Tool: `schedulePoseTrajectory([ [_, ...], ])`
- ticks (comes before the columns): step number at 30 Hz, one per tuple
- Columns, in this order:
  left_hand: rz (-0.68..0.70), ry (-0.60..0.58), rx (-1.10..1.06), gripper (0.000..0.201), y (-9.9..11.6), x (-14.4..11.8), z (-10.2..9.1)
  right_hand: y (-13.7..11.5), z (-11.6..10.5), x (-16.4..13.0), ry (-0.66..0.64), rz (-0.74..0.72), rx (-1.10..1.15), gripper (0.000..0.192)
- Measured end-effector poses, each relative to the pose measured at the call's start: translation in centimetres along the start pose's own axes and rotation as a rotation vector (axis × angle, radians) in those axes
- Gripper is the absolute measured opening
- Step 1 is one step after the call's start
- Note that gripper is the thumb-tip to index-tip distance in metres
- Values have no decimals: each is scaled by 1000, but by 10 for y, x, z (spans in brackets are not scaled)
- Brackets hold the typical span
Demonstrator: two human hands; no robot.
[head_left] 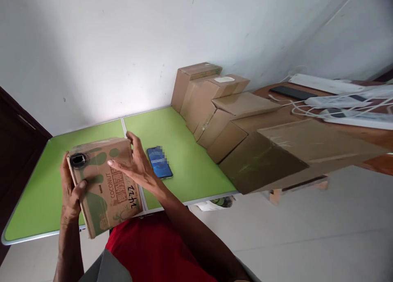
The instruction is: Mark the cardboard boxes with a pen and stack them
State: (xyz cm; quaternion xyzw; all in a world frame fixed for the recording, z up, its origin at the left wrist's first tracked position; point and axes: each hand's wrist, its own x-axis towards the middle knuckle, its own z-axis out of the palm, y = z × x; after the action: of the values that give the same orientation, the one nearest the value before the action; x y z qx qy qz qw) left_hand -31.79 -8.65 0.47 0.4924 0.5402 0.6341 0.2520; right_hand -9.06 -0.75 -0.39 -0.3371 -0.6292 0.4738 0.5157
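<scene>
Between my two hands is a cardboard box [101, 183], tilted, printed with green shapes and the word COCONUT, with 2422 handwritten on it. A dark-edged hole shows near its upper left corner. My left hand [71, 189] grips the box's left edge, thumb on the printed face. My right hand [138, 165] holds the upper right side, its thumb across the face and its fingers over the far edge. Just right of my right hand lies a smartphone [159, 163] with a lit blue screen, flat on the green table [184, 183].
Several closed cardboard boxes [230, 122] stand in a row along the table's right side. Beyond them, a wooden table [273, 89] bears white power strips [325, 85], tangled cables and a dark flat object [293, 93]. A white wall [123, 48] runs behind.
</scene>
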Motion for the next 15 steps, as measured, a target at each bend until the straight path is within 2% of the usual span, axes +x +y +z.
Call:
schedulePoseTrajectory([
  [2, 126, -62, 93, 117, 7, -5, 7, -25, 1, 5, 70, -149, -214, 122],
  [3, 165, -80, 127, 117, 10, -8, 10, -35, 3, 7, 80, -192, -299, 115],
  [6, 210, -68, 231, 114, 14, -16, 16, -57, 9, 6, 50, -166, -448, 77],
  [8, 217, -53, 246, 113, 17, -20, 18, -63, 13, 1, 61, -118, -486, 63],
  [15, 123, 49, 169, 96, 33, -7, 18, -68, 30, -19, 149, -164, -585, 66],
])
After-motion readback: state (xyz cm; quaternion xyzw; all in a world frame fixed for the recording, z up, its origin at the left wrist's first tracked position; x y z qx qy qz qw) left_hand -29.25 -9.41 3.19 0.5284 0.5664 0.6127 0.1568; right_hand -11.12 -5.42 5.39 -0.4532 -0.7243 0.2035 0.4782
